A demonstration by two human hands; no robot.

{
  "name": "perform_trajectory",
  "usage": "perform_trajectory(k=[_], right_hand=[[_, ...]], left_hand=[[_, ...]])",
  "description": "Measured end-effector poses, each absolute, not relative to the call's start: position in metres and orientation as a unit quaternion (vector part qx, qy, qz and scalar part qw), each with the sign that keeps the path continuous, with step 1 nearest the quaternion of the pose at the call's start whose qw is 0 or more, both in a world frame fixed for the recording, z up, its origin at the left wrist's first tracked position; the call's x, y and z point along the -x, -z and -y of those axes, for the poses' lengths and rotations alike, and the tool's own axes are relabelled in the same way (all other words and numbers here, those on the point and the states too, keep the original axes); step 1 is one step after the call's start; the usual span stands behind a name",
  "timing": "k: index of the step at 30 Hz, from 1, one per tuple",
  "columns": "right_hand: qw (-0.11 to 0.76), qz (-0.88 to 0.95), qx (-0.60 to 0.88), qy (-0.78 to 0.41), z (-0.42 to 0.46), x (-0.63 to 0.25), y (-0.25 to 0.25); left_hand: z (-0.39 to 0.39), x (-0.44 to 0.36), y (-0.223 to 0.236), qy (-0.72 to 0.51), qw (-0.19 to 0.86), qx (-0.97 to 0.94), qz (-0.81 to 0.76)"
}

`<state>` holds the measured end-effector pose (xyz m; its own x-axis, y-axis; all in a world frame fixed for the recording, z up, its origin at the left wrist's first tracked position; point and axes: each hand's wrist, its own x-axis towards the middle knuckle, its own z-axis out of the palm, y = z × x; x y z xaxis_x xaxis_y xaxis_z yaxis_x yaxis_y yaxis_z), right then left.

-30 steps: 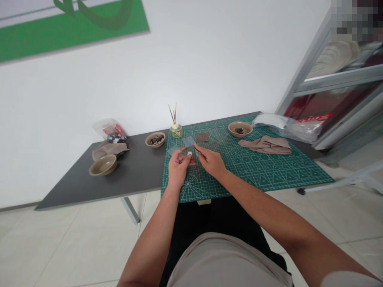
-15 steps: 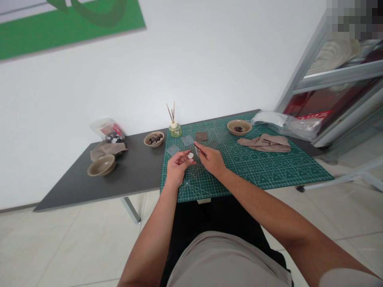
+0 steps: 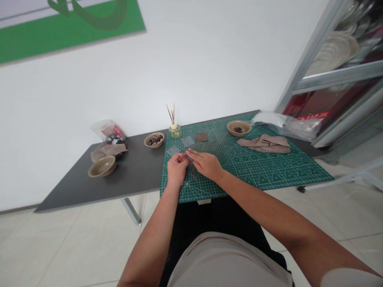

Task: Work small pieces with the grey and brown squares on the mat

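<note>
Over the green cutting mat (image 3: 254,169) my two hands meet. My left hand (image 3: 176,167) is closed, fingertips pinching a small pale, rounded piece that showed half a second ago and is now covered. My right hand (image 3: 208,164) is closed too, with its fingers laid over the left fingertips and a thin grey sheet (image 3: 189,157), seemingly sandpaper, pressed between. Just beyond the hands lie two grey-blue squares, one nearer (image 3: 173,151) and one farther (image 3: 188,140), and a brown square (image 3: 201,137); they look like sandpaper.
A bowl of dark brown lumps (image 3: 154,140) and a reed diffuser (image 3: 175,129) stand left of the squares. Farther left are a tilted bowl (image 3: 102,166), a cloth (image 3: 109,150) and a clear tub (image 3: 107,129). Rightward are another bowl (image 3: 239,127), a brown cloth (image 3: 266,143) and plastic bags (image 3: 287,122).
My right hand has moved left and down onto the left fingertips, covering the pale piece. My left hand has barely moved.
</note>
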<state>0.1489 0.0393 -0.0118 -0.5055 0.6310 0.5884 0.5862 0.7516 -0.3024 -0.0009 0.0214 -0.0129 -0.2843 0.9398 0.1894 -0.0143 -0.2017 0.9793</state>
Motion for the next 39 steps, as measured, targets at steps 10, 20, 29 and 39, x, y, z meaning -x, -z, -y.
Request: perform_trajectory(k=[10, 20, 29, 39], right_hand=[[0.333, 0.867, 0.371, -0.017, -0.040, -0.148, 0.010], [0.337, 0.878, 0.339, 0.020, -0.038, -0.147, 0.009], [0.348, 0.841, 0.414, -0.021, -0.041, -0.149, 0.009], [0.429, 0.773, 0.460, -0.085, -0.048, -0.153, 0.013]], left_hand=[[-0.020, 0.001, 0.015, -0.646, 0.362, -0.435, -0.512], [-0.020, 0.003, 0.018, -0.644, 0.337, -0.462, -0.508], [-0.022, 0.002, 0.018, -0.673, 0.366, -0.456, -0.453], [-0.023, 0.003, 0.023, -0.657, 0.361, -0.503, -0.429]])
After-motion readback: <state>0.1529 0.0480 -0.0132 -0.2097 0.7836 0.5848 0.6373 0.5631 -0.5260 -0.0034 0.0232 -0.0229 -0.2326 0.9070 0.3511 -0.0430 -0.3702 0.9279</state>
